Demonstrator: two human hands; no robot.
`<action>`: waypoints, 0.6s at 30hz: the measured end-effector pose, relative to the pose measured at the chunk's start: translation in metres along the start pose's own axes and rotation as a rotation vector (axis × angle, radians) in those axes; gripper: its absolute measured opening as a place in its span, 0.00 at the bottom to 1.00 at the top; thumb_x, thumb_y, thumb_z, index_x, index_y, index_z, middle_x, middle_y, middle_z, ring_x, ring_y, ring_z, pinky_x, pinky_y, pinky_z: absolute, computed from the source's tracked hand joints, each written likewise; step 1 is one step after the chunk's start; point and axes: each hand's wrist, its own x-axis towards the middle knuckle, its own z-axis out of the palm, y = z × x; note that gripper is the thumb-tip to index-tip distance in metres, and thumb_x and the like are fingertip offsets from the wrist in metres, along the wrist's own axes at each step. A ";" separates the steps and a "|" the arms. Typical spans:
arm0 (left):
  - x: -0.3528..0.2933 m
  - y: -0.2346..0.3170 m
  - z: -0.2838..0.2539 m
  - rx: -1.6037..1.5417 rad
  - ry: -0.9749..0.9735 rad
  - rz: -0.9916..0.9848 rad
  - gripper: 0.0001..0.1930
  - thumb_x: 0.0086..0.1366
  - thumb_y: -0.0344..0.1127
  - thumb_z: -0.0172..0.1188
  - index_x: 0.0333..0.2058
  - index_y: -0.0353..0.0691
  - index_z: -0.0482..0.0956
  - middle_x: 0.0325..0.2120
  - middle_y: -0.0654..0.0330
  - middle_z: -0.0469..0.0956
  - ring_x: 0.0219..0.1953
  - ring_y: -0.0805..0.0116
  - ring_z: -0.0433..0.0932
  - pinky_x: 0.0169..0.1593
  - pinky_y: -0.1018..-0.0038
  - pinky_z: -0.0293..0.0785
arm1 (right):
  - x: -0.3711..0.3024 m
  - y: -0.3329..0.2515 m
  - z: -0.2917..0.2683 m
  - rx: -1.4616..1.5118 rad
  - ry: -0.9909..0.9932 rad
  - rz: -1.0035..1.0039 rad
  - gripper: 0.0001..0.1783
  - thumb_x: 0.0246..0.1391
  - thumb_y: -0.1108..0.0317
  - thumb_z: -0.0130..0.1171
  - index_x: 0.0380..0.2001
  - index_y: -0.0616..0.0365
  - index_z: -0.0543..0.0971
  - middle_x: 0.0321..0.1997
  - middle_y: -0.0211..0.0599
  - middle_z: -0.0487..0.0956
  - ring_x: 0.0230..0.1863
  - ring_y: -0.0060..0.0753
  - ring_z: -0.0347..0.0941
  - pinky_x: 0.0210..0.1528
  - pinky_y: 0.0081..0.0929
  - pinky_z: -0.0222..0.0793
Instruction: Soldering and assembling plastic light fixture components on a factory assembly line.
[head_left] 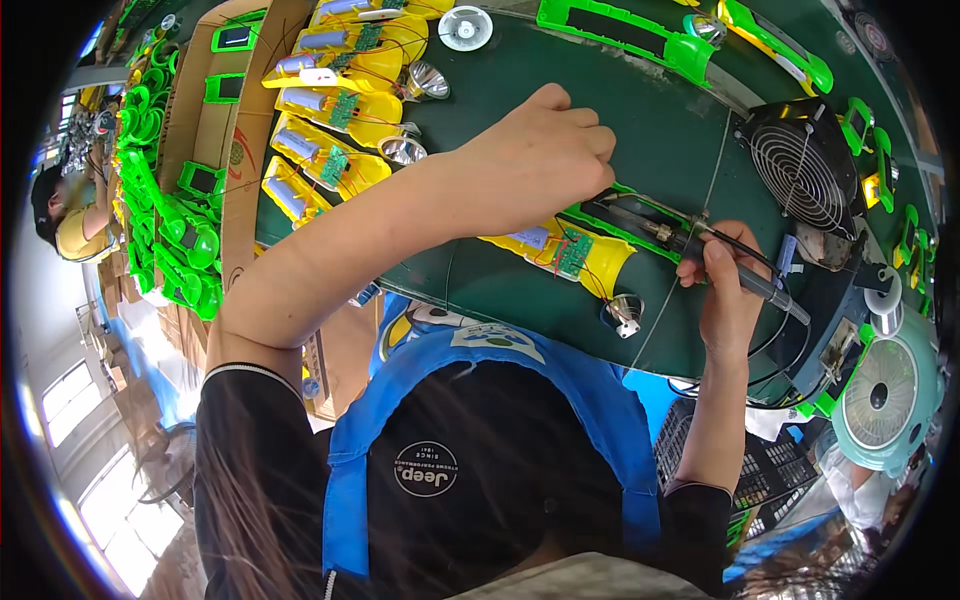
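My right hand grips the dark handle of a soldering iron, its tip pointing up and left. Over a long green casing hovers my left hand, its fingers curled; what they hold, if anything, is hidden beneath them. Just below that casing lies a yellow flashlight shell with a battery cell, a green circuit board and thin red and black wires. A shiny reflector cup sits by its lower right end. My left forearm crosses in front of the bench.
Several yellow shells with cells, boards and reflectors line the bench's left side. A cardboard box and piled green casings stand farther left. At right are a black fan with a wire guard and a teal fan. Another person is far left.
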 end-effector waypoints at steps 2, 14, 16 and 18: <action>-0.001 -0.001 -0.001 -0.018 0.001 0.002 0.02 0.50 0.28 0.57 0.23 0.40 0.78 0.29 0.63 0.72 0.39 0.68 0.71 0.48 0.70 0.61 | 0.001 -0.001 0.001 -0.006 -0.009 0.009 0.13 0.53 0.66 0.59 0.35 0.67 0.72 0.22 0.40 0.77 0.21 0.24 0.73 0.26 0.19 0.69; 0.000 0.000 0.000 0.032 0.026 0.040 0.02 0.48 0.27 0.57 0.23 0.39 0.77 0.28 0.62 0.71 0.38 0.68 0.71 0.48 0.71 0.62 | 0.000 -0.003 0.006 -0.058 -0.050 0.021 0.12 0.54 0.68 0.58 0.35 0.67 0.72 0.23 0.39 0.77 0.22 0.22 0.73 0.27 0.17 0.69; 0.000 0.000 0.000 0.030 0.016 0.031 0.03 0.47 0.27 0.57 0.23 0.39 0.77 0.28 0.62 0.71 0.38 0.68 0.71 0.48 0.71 0.62 | -0.001 -0.002 0.006 -0.079 -0.054 0.009 0.11 0.54 0.69 0.58 0.35 0.67 0.72 0.25 0.38 0.77 0.23 0.22 0.74 0.27 0.17 0.70; 0.001 0.000 -0.001 0.034 0.009 0.029 0.03 0.47 0.27 0.58 0.23 0.40 0.77 0.28 0.62 0.71 0.38 0.69 0.71 0.48 0.71 0.62 | -0.001 -0.002 0.006 -0.079 -0.054 0.009 0.11 0.54 0.69 0.58 0.35 0.67 0.72 0.25 0.37 0.77 0.23 0.22 0.74 0.26 0.16 0.70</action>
